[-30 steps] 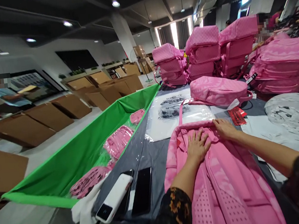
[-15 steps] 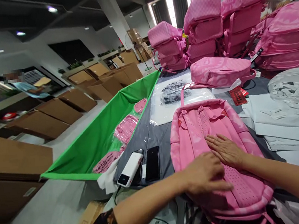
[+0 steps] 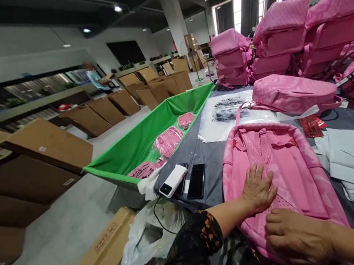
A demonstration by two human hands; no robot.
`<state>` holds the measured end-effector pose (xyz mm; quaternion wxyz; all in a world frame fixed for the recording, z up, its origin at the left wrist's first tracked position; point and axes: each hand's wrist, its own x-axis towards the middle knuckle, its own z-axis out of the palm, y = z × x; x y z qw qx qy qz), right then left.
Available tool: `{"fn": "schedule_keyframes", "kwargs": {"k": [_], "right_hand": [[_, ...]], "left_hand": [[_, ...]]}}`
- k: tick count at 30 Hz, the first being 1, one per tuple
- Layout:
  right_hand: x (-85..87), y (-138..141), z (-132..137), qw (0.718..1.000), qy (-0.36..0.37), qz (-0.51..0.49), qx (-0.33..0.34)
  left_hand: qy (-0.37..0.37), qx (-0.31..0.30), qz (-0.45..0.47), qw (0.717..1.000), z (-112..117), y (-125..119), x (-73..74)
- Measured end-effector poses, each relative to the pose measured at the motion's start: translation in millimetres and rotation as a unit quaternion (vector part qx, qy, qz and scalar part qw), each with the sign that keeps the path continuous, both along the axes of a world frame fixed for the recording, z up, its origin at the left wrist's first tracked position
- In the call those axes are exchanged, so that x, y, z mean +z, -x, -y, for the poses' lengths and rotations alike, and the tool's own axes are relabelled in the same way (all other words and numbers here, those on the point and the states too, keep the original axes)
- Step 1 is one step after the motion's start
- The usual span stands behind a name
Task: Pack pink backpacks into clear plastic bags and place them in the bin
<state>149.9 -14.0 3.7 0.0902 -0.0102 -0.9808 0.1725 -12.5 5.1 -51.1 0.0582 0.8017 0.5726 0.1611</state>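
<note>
A pink backpack (image 3: 307, 169) lies on the table with its back panel and shoulder straps facing up. My left hand (image 3: 258, 188) presses flat on the straps, fingers spread. Closer to me, my right hand (image 3: 298, 235) is closed, its fingers curled down against the lower part of the backpack; what they grip, if anything, is hidden beneath them. Just beyond stands a second pink bag (image 3: 293, 93), and beside it lies a clear plastic bag with black print (image 3: 230, 112).
Left of the table, a green fabric bin (image 3: 128, 154) holds several wrapped pink bags. A white power bank (image 3: 174, 180) and a black phone (image 3: 196, 182) lie at the table's left edge. White sheets (image 3: 353, 156) lie right; stacked pink backpacks (image 3: 280, 29) stand behind.
My left hand has moved up the backpack and now lies flat on the straps. My right hand has drawn back toward me and curled its fingers. The view has turned left.
</note>
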Motion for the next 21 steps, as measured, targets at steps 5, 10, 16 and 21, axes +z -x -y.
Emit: {"fn": "schedule_keyframes", "kwargs": {"k": [5,10,16,21], "right_hand": [[-34.5,5.5,8.8,1.0,-0.02,0.0,0.016],[-32.0,-1.1,11.0,0.994,-0.077,-0.057,-0.047],[11.7,12.0,-102.6,0.964,-0.196,-0.096,-0.155],[-11.6,43.8,-179.7,0.925,-0.138,-0.037,-0.352]], "left_hand": [[0.003,-0.014,0.003,1.0,-5.5,-4.6,2.8],[0.099,-0.016,0.044,0.994,22.5,5.4,20.4],[0.15,-0.05,0.081,0.984,53.3,31.7,27.6],[0.1,0.054,0.081,0.99,-12.1,33.4,56.5]]}}
